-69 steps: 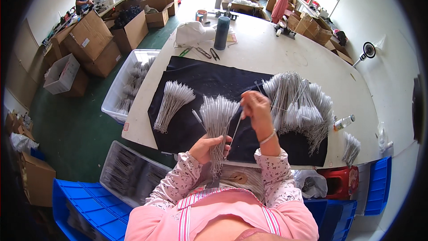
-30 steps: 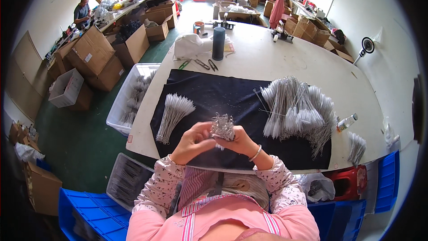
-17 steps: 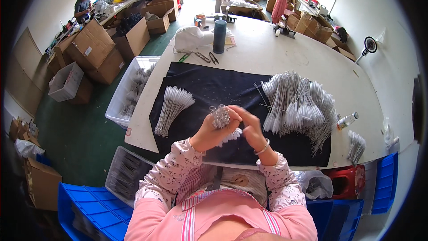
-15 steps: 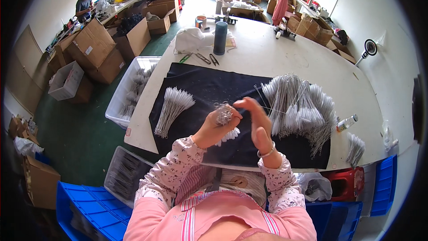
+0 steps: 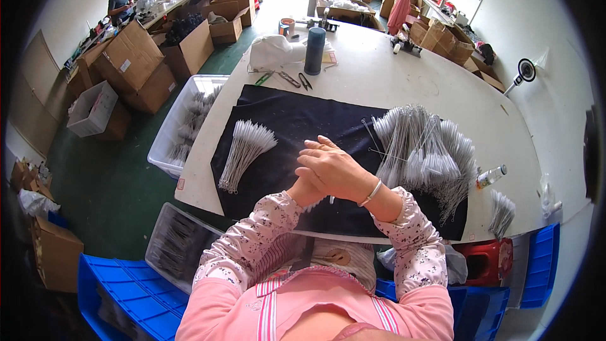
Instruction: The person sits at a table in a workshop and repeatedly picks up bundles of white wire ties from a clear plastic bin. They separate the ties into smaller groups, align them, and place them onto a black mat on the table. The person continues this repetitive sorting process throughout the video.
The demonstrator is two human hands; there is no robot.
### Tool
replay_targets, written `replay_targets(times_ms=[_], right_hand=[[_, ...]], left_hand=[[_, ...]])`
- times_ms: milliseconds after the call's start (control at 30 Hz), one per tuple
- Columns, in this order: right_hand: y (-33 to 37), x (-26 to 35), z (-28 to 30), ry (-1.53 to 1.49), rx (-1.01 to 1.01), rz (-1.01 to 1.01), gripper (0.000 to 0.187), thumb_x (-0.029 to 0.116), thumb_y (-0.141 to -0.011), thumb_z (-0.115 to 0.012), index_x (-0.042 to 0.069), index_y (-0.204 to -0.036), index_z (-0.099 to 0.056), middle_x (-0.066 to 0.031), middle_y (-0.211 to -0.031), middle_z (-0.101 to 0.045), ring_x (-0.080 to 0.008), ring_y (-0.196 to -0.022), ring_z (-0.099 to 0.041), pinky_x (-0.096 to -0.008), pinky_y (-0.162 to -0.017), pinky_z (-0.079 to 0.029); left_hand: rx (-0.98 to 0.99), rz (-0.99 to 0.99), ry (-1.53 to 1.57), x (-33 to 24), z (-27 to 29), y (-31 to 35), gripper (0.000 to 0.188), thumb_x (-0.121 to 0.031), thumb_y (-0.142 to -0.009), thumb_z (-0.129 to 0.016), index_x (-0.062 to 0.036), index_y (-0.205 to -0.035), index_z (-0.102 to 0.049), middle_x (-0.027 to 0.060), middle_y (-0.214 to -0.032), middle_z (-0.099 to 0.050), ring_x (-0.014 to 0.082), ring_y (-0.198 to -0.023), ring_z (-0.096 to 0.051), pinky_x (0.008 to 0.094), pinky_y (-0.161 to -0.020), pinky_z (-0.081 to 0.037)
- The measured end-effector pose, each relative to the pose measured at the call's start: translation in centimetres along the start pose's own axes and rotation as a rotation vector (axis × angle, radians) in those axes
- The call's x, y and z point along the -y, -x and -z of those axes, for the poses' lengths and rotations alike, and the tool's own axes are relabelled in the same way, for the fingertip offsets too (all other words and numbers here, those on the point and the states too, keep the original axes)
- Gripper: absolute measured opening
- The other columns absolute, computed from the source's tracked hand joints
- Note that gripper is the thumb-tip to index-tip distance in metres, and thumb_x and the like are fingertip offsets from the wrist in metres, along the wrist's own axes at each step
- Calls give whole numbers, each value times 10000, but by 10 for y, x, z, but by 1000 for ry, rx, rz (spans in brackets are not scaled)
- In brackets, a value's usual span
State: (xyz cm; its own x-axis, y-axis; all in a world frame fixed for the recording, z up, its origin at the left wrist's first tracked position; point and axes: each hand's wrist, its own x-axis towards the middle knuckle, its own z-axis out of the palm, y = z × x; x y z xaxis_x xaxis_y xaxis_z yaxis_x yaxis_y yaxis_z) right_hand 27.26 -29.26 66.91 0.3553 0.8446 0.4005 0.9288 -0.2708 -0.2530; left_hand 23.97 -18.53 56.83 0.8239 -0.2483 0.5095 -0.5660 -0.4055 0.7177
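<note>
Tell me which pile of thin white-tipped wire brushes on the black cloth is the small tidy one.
The fanned bundle of white-tipped wire brushes left of the hands; the big heap on the right is sprawling.

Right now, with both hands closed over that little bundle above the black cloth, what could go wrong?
1. The right hand covers the left hand and almost hides the bundle; only a white tip shows below, so loose pieces could slip out unseen.
2. The big pile of thin white-tipped brushes lies close to the right forearm; a sweep could scatter it.
3. The small bottle lies near the table's edge and might roll off.
</note>
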Motion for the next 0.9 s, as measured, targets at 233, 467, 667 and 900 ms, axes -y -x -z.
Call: replay_targets(times_ms=[233,467,667,900], right_hand=[[-10,0,-16,161,-50,-56,313,288,-806,-613,2,-931,-619,-168,-1033,-643,-333,-1116,-560,-453,-1044,-340],[-19,-20,-23,183,-32,-160,335,327,-809,-622,3,-893,-635,-152,-1003,-657,-276,-1029,-601,-437,-1016,-380],[3,8,-7,72,-55,-89,261,213,-757,-648,0,-903,-613,-175,-960,-647,-298,-942,-635,-439,-977,-433],[16,5,-2,267,-192,223,255,222,-698,-633,31,-864,-606,-112,-852,-606,-241,-740,-609,-360,-687,-503]], left_hand=[[19,49,145,11,7,-6,449,-147,-928,-475,-23,-1345,-367,158,-1285,-455,246,-1225,-438,322,-1031,-356],[98,124,245,29,15,-24,433,-154,-932,-464,-28,-1336,-377,151,-1273,-462,240,-1217,-444,316,-1024,-361],[72,16,275,5,13,-11,420,-160,-935,-455,-31,-1328,-385,145,-1263,-467,234,-1209,-449,311,-1018,-365],[99,-84,258,-2,15,3,405,-167,-939,-444,-36,-1319,-395,138,-1251,-474,228,-1201,-454,306,-1011,-370]])
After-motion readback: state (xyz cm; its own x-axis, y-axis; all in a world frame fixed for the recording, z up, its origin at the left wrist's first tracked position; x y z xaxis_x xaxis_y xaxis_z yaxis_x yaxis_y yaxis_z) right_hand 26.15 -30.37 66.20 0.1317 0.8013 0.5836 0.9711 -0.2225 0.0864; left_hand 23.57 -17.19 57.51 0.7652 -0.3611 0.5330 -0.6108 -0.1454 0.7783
